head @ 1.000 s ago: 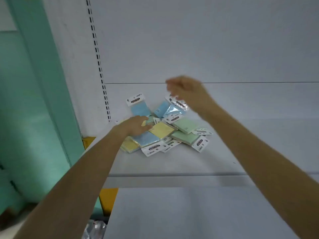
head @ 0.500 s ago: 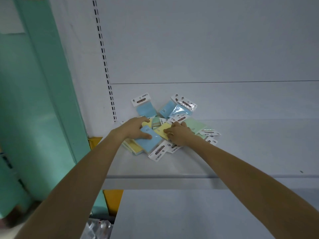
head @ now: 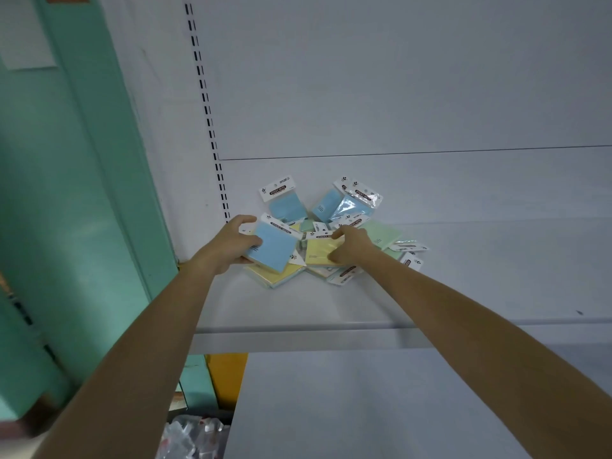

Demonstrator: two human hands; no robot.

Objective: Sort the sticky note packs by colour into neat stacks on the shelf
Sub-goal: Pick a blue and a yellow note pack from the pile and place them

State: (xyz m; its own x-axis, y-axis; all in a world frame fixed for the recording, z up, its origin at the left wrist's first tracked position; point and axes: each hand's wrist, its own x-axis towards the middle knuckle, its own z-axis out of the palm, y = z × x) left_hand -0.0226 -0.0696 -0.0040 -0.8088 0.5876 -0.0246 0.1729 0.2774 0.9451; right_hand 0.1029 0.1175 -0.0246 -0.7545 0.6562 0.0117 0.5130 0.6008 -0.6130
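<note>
Sticky note packs (head: 319,228) lie in a loose, mixed heap on the white shelf (head: 447,286), toward its left end and close to the back panel. At the heap's 9 o'clock my left hand (head: 231,243) grips a blue pack (head: 276,248). The thumb lies across its near corner and the fingers curl round the far edge, holding it tilted over a lower yellow pack (head: 273,276) that lies flat on the shelf. Just beside it, at 6 o'clock in the heap, my right hand (head: 352,243) clamps a yellow pack (head: 319,251), forefinger on its header card and thumb at its near edge. The two hands are close but apart. A green pack (head: 381,231) sits at 3 o'clock, partly behind my right hand. A leaning blue pack (head: 284,207) props against the back panel at 11 o'clock, and a blue pair (head: 351,207) at 1 o'clock. A slotted upright (head: 207,111) rises at 10 o'clock, with a teal pillar (head: 92,193) beyond it at 9.
</note>
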